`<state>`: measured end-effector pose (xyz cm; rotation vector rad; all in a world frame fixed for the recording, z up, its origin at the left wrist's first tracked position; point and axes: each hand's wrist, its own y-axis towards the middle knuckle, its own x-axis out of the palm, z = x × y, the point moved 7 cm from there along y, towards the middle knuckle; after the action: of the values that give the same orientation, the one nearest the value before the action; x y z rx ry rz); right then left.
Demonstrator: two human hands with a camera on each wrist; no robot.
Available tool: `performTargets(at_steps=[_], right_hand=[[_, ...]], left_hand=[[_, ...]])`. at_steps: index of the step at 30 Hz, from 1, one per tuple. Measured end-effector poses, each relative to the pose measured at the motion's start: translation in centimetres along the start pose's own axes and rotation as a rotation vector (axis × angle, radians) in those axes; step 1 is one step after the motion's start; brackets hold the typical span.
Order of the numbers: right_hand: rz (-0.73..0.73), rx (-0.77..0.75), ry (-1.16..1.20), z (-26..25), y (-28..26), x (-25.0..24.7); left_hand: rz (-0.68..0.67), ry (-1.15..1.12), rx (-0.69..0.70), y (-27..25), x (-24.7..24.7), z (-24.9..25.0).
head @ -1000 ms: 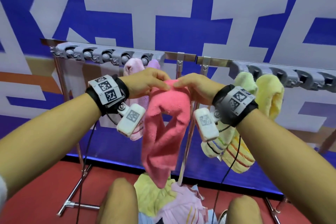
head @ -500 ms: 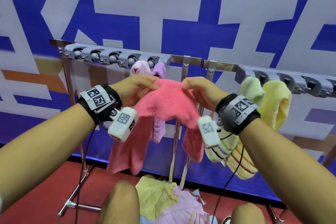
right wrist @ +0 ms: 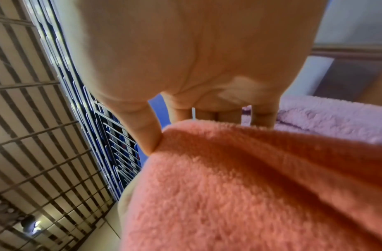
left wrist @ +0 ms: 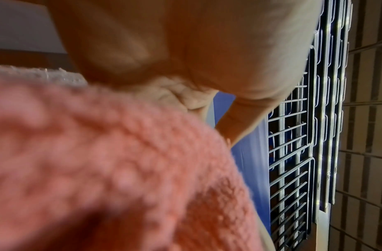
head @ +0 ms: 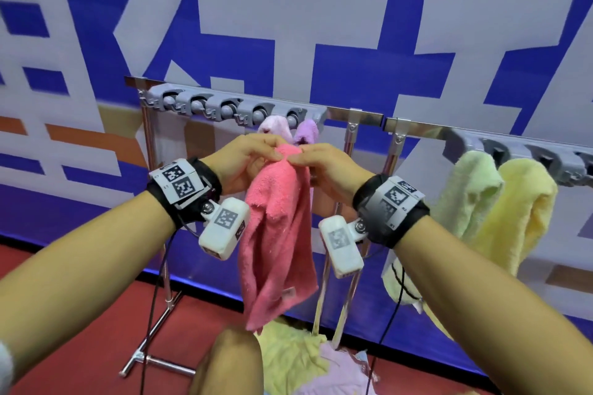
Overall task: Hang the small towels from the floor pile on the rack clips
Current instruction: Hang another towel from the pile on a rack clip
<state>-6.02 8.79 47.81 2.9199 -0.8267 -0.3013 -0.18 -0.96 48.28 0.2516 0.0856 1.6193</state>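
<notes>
Both hands pinch the pink towel [head: 276,234] at its bunched top edge: left hand [head: 247,160] and right hand [head: 324,167] nearly fingertip to fingertip, just below the right end of the left clip bar [head: 231,106] on the rack [head: 353,115]. The rest hangs limp toward the floor pile [head: 298,359].

Handling, my read: light, soft terry with no stiffness, so it sags anywhere unsupported. Grip the gathered edge and feed that wad into a clip.

Head view shows free clips at the left of the bar, a pale pink towel [head: 269,125] and a purple towel [head: 306,131] clipped already, and green and yellow ones on the right bar. Wrist views show only the right thumb [right wrist: 147,135] pressed on fabric, the pile texture and a wire grid overhead; no clips.
</notes>
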Motion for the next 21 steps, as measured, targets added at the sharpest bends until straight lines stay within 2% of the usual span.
performTargets(at_steps=[3, 6, 11, 15, 21], right_hand=[[-0.01, -0.029, 0.07, -0.2, 1.5, 1.5], [0.003, -0.06, 0.105, -0.7, 3.2, 2.7], [0.105, -0.069, 0.034, -1.1, 5.4, 3.4], [0.075, -0.075, 0.002, -1.5, 7.1, 4.9], [0.204, -0.213, -0.067, -3.8, 10.5, 5.5]], left_hand=[[0.046, 0.003, 0.022, -0.5, -1.8, 0.8], [0.089, 0.047, -0.028, -1.1, -3.3, 0.9], [0.218, 0.302, -0.083, -1.8, -6.4, 1.1], [0.381, 0.325, 0.026, -1.7, -9.3, 2.8], [0.49, 0.274, 0.13, -0.6, -12.9, 4.5]])
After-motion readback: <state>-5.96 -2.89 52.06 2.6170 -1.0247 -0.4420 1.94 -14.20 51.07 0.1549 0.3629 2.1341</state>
